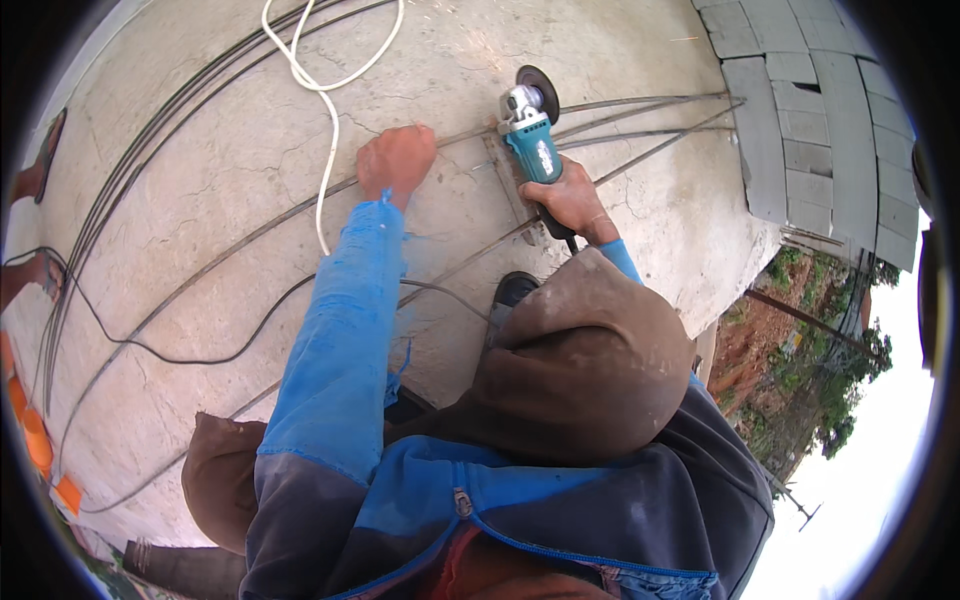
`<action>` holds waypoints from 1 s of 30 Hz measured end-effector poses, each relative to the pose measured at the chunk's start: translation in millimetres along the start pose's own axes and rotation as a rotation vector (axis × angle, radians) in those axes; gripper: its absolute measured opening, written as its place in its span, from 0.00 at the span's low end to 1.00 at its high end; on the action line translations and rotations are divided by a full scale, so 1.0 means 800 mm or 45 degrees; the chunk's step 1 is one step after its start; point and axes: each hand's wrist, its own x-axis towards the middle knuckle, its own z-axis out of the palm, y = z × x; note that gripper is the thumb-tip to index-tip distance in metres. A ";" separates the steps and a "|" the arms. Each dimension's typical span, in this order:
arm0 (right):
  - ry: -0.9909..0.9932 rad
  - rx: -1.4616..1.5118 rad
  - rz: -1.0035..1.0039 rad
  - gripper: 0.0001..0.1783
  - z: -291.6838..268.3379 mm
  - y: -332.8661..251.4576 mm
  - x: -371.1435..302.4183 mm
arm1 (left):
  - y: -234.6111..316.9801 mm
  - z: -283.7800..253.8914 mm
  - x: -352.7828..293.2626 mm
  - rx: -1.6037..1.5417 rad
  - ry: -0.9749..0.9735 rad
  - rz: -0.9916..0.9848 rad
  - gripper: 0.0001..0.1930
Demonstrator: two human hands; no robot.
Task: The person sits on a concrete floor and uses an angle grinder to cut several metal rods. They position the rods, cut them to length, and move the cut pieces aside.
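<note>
Head view: cracked concrete floor (250,170), grey blockwork (810,130) at upper right. Upper centre, the right hand (578,197) wraps the teal grinder (535,150), disc (541,92) above the grip; the left hand (395,160) clenches a rod (300,209).

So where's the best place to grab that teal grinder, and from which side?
Probably around the near end of the grinder's slim teal body, coming from the right, where the right hand holds it. The body is long and narrow, and the dark disc sits at the far end.
</note>
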 end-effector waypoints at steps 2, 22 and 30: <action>0.030 0.014 -0.015 0.37 -0.002 -0.001 0.000 | 0.000 0.001 0.001 0.079 0.103 0.024 0.30; 0.009 0.032 -0.037 0.36 -0.003 0.010 0.001 | 0.002 0.006 0.002 0.134 0.093 0.016 0.30; -0.036 0.035 0.007 0.33 -0.013 -0.007 -0.005 | 0.004 0.009 -0.001 0.094 0.119 0.016 0.31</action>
